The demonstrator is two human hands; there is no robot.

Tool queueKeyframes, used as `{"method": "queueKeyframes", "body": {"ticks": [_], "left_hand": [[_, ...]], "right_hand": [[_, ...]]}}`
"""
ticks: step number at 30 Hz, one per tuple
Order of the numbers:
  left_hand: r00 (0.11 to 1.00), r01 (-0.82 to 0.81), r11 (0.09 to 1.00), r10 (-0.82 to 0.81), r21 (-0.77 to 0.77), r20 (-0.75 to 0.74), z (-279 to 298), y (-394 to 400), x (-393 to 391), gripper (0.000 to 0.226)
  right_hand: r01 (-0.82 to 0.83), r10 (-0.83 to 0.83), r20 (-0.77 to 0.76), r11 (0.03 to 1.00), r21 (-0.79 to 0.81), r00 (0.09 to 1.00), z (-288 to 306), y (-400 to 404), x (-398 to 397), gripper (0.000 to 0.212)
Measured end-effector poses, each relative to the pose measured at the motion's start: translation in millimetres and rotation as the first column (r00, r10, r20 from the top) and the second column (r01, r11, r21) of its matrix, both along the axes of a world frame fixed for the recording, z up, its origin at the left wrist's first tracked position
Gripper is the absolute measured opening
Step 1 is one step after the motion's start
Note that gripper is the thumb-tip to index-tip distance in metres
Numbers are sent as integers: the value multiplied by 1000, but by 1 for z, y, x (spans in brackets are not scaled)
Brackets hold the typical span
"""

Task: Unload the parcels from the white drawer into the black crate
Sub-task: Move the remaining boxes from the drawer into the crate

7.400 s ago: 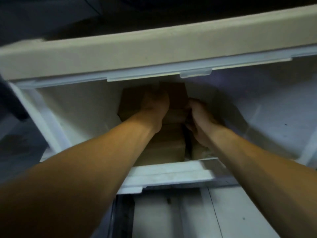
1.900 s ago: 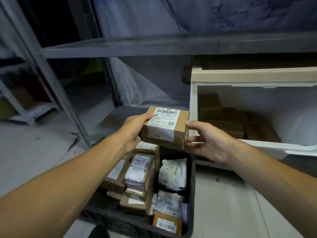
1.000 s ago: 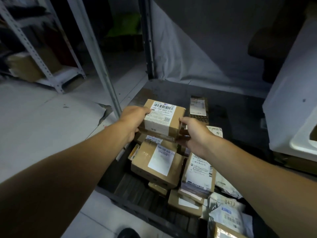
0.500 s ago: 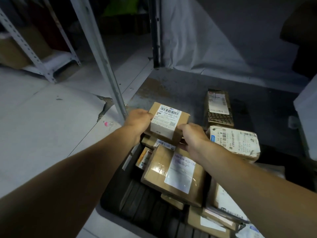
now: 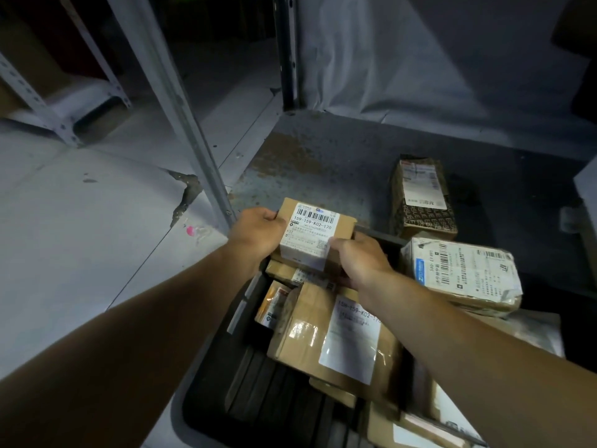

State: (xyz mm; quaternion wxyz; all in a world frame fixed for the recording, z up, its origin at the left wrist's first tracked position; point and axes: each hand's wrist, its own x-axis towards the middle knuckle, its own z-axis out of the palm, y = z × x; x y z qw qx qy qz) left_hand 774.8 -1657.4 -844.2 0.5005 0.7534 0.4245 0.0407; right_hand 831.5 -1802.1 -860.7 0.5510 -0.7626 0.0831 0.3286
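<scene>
The left hand [image 5: 258,236] and right hand [image 5: 358,258] clamp opposite sides of a small box [image 5: 315,234], over the far corner of the crate [image 5: 219,383]. It looks light, stiff, not slippery; side grips suit it.

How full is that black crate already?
Fairly full: labelled parcels are stacked through most of the black crate, though its near-left ribbed floor is bare.

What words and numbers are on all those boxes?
"159-159-K02-170" and "K02": label on the small box held by both hands.
"159-159-K02-17", end hidden: label on the big taped box.
"ESSUE", repeated: dark patterned parcel.
Grey bag parcel and all fine print: too small to read.
</scene>
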Motion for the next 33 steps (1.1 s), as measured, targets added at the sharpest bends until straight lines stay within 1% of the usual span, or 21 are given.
{"method": "queueKeyframes", "body": {"ticks": [1,3,4,5,7,9,10,11,12,13,14,16,17,18,23,27,30,32,33], "left_hand": [[1000,5,1000,-5,10,0,1,0,0,20],[1000,24,998,-24,63,0,4,1,-2,9],[999,41,992,-40,119,-11,8,2,-3,18],[998,67,980,-64,186,-22,11,5,-5,32],[988,156,920,-148,360,-50,22,7,-11,49],[961,268,802,-260,534,-91,33,7,-19,62],[941,331,736,-305,590,-147,38,6,-22,72],[914,401,663,-333,632,-232,44,3,-25,83],[878,478,594,-338,647,-338,49,-1,-28,96],[836,548,545,-336,634,-434,55,-6,-30,107],[798,598,530,-331,601,-503,61,-14,-32,117],[765,636,538,-343,554,-545,75,-31,-34,127],[758,646,523,-354,555,-548,81,-40,-36,128],[752,656,494,-362,571,-551,89,-49,-37,126],[723,689,332,-374,644,-581,119,-100,-36,121],[727,669,306,-459,677,-511,138,-157,-19,119],[699,661,276,-566,698,-438,154,-217,-3,115],[687,645,271,-615,714,-387,165,-249,6,111],[668,640,247,-646,727,-369,170,-271,11,109]], "right_hand": [[-5,5,5,1000,-14,1000,2,0,-1,31],[-36,37,31,998,-46,999,6,0,-1,29],[-64,69,68,995,-75,995,10,-1,0,27],[-99,113,122,989,-114,986,17,-4,1,26],[-183,238,268,959,-215,934,31,-12,4,41],[-277,420,386,885,-374,821,49,-24,5,64],[-305,518,439,829,-469,734,56,-31,5,75],[-314,617,468,757,-573,633,64,-40,4,83],[-307,708,471,675,-671,526,72,-48,2,89],[-293,780,453,596,-747,432,78,-58,1,95],[-283,831,423,530,-800,361,84,-69,-1,101],[-272,889,362,435,-859,279,94,-90,-6,107],[-268,904,337,404,-874,263,99,-101,-9,108],[-260,907,332,397,-880,260,104,-112,-12,107],[-189,870,382,451,-872,310,136,-173,-21,94],[-99,827,421,486,-868,372,159,-237,-27,91],[-8,783,442,494,-869,437,176,-298,-31,90],[25,763,454,500,-866,460,182,-327,-33,88],[53,752,456,493,-868,476,186,-347,-37,87]]}}
